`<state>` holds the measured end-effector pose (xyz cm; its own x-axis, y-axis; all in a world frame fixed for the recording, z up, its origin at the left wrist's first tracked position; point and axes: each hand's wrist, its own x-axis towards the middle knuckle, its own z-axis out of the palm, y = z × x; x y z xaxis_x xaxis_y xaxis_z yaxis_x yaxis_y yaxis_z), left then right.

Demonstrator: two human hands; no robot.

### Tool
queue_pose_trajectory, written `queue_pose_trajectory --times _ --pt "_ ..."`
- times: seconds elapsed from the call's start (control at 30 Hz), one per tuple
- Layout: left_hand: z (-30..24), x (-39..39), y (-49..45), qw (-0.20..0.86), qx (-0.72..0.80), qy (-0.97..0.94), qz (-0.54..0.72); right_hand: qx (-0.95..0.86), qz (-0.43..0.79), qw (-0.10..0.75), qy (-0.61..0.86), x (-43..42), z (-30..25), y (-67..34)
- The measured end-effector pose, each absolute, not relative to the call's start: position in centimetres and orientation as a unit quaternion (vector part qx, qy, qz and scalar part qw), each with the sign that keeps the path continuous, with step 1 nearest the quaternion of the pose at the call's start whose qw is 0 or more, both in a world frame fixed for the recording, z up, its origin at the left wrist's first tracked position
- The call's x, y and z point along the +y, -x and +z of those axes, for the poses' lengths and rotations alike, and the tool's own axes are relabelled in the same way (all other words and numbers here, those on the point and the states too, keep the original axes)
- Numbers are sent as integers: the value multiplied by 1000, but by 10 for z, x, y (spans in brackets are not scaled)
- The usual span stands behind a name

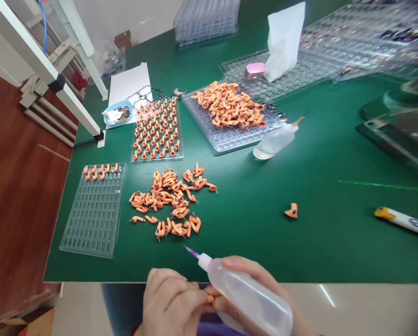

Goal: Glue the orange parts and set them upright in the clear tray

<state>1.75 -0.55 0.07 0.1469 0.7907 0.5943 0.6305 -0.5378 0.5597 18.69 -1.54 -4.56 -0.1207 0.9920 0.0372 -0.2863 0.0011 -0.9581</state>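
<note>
Below, two hands — right hand [261,289] gripping one squeeze bottle [247,295], left hand [170,303] pinching one orange piece [209,297].

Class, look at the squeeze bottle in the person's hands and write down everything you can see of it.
The squeeze bottle is soft-looking translucent plastic, seemingly clear inside, with a white conical cap ending in a thin purple needle tip. It lies tilted, tip pointing up-left over the near edge of the green table. The right hand wraps around its body; the left hand pinches a small orange piece just beside it.
</note>
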Motion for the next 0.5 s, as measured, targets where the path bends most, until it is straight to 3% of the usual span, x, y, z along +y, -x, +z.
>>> queue_pose_trajectory --times 0.17,0.3,0.5 --pt "4 -2 -9 49 468 -780 412 -371 510 563 535 -8 -29 -183" --pt "0 -3 -10 23 464 -793 394 -413 456 604 507 -6 -27 -173" --pt "-1 -4 -12 28 465 -786 406 -464 483 556 492 -28 -68 -165"
